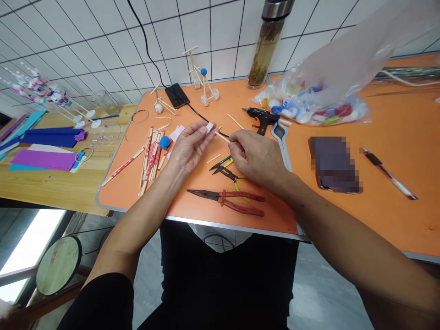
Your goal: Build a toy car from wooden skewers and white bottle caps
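Observation:
My left hand (191, 146) hovers palm-up over the orange table (395, 211) and pinches a small white cap (209, 127) between its fingertips. My right hand (254, 155) is closed on a thin wooden stick (222, 136), whose far end points at the cap and almost touches it. Just below my hands lie yellow-handled cutters (227, 170) and red-handled long-nose pliers (229, 200). A short loose stick (213, 159) rests between my hands.
Several chopsticks (150, 158) and a blue ball (165, 141) lie at the left. A black glue gun (261, 118), a bag of bottle caps (311, 107), a glass bottle (266, 46), a stick model with wheels (202, 82), a phone (177, 95) and a pen (388, 173) stand around.

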`<state>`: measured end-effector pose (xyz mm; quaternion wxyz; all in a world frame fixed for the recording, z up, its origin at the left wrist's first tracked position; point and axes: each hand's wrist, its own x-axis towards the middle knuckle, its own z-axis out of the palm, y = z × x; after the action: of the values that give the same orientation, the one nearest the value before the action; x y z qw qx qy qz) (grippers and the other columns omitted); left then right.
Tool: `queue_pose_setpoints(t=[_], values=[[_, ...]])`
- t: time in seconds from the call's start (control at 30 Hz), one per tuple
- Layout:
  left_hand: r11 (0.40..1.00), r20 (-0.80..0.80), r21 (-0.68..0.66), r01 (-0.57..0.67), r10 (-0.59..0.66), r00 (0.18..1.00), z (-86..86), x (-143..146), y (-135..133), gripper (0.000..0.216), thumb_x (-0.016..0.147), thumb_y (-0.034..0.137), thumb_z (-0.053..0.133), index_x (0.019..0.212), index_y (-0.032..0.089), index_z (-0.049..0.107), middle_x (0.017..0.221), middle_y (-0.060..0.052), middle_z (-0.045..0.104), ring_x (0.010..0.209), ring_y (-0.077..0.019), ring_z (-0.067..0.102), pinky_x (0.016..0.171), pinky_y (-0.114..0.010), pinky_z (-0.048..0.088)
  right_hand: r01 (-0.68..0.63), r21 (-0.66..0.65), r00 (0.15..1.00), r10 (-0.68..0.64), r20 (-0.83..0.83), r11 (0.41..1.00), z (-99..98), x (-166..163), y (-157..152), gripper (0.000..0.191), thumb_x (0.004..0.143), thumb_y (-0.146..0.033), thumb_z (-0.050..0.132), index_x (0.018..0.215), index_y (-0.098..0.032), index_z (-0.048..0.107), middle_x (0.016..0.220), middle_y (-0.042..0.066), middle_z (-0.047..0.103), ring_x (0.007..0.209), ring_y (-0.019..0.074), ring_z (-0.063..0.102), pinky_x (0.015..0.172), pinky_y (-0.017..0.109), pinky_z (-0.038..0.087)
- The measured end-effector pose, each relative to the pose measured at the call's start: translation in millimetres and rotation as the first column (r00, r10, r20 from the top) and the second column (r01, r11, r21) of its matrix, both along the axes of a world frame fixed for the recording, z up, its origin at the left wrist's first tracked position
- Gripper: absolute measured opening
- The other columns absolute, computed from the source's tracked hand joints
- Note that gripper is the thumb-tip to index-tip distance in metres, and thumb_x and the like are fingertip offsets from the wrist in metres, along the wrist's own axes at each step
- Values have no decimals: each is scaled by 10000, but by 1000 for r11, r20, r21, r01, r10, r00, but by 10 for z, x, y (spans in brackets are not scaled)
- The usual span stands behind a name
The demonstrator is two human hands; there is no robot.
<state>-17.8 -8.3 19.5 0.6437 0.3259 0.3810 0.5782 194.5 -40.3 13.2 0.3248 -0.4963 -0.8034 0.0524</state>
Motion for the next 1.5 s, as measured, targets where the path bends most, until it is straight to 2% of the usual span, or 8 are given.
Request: queue_pose_setpoints(t=[0.1, 0.2, 0.33, 0.53, 0.7, 1.0, 1.23, 1.5], values=[[991, -32, 127, -36, 41, 999, -111, -61, 83, 253, 813, 117, 940, 1008, 207, 805, 1060, -18, 896, 1020, -170, 879, 1019, -270, 702, 31, -39, 999, -32, -8, 999, 25, 20, 15, 182, 1071, -285, 519, 1081, -225, 691, 987, 101, 810, 868, 279, 710, 702, 373, 351], [966, -110, 256, -34, 64, 992, -227, -78, 130, 407, 706, 210, 1046, 1043, 239, 820, 1081, -14, 896, 1005, -189, 875, 994, -313, 714, 63, -72, 997, -66, -36, 995, 53, 31, 25, 190, 1082, -309, 509, 1097, -227, 679, 963, 102, 786, 859, 288, 693, 717, 366, 353], [930, -214, 366, -11, 96, 972, -308, -66, 137, 448, 717, 318, 1069, 1094, 260, 834, 1127, -19, 889, 1043, -183, 858, 1045, -347, 696, 73, -116, 997, -73, 9, 991, 82, 18, 8, 204, 1097, -316, 496, 1145, -222, 670, 948, 104, 778, 813, 284, 680, 715, 367, 330], [886, -372, 462, 29, 164, 914, -332, -57, 125, 447, 776, 418, 1042, 1145, 276, 834, 1160, -31, 884, 1066, -196, 850, 1049, -369, 688, 91, -125, 992, -78, 104, 988, 87, -27, -40, 299, 1090, -321, 480, 1218, -187, 714, 882, 97, 773, 755, 267, 648, 675, 358, 260], [866, -452, 495, 67, 191, 871, -347, -59, 106, 433, 850, 470, 1003, 1194, 276, 825, 1167, -43, 879, 1042, -199, 852, 1016, -372, 694, 99, -109, 988, -85, 128, 989, 89, -44, -58, 345, 1082, -320, 483, 1244, -179, 753, 844, 93, 766, 752, 261, 644, 669, 353, 241], [863, -458, 505, 36, 232, 858, -354, -34, 83, 418, 859, 481, 997, 1182, 265, 843, 1139, -48, 887, 1053, -209, 854, 1009, -381, 704, 99, -114, 987, -83, 141, 989, 105, -77, -79, 348, 1097, -313, 478, 1250, -183, 763, 854, 93, 780, 750, 254, 657, 670, 351, 238], [850, -458, 526, 13, 270, 847, -368, -32, 78, 399, 874, 476, 987, 1196, 277, 859, 1191, -49, 896, 1089, -220, 856, 1045, -410, 706, 116, -107, 979, -95, 181, 987, 120, -83, -90, 375, 1104, -312, 469, 1252, -175, 785, 877, 97, 802, 767, 257, 678, 665, 355, 227], [843, -496, 538, 2, 314, 810, -295, 19, 13, 367, 921, 513, 948, 1180, 263, 876, 1190, -57, 908, 1092, -236, 873, 1041, -429, 723, 128, -142, 972, -96, 214, 982, 167, -106, -128, 378, 1114, -293, 462, 1259, -179, 792, 956, 103, 837, 771, 251, 675, 664, 366, 218]])
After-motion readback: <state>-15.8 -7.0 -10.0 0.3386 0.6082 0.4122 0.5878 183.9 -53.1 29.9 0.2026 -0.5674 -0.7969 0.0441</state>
